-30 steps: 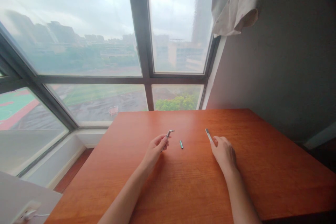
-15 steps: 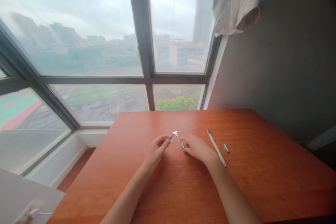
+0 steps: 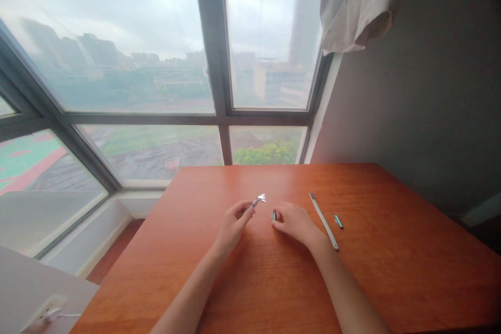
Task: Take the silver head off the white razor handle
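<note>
Handle (image 3: 255, 202), prob. light, stiff & slick, is gripped nr bent end by L fingers (image 3: 248, 213); cartridge (image 3: 274, 216), prob. rigid, is pinched by R fingers (image 3: 280, 226), best at ends.

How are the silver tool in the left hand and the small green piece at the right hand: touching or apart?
Apart. The head view shows a strip of tabletop between the silver tool and the small green piece.
</note>
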The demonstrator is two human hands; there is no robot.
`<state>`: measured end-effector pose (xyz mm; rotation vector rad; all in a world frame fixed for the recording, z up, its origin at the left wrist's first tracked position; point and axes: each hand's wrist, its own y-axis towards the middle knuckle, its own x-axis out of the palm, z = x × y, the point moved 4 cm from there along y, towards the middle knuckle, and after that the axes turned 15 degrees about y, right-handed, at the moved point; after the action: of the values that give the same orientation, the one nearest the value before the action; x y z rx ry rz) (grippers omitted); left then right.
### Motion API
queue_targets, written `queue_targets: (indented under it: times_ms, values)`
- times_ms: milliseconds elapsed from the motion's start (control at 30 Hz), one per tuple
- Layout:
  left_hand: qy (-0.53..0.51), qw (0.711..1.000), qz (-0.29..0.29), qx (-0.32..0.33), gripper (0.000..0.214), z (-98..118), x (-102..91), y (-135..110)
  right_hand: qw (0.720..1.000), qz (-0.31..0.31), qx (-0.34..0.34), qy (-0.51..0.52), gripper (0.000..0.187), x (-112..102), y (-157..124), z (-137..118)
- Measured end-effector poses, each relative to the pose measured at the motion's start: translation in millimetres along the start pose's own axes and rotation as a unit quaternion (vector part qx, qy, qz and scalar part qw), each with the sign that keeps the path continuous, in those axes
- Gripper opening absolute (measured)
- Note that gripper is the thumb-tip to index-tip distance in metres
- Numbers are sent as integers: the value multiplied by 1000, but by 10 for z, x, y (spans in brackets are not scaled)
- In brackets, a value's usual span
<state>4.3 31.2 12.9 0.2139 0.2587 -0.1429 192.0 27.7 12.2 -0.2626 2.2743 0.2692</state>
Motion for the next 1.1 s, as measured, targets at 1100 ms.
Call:
queue_targets:
  times_ms: [1100]
  values:
    - [-1, 999, -30, 28, 30, 197, 163, -128, 788, 102, -71, 603, 44, -54, -150, -63]
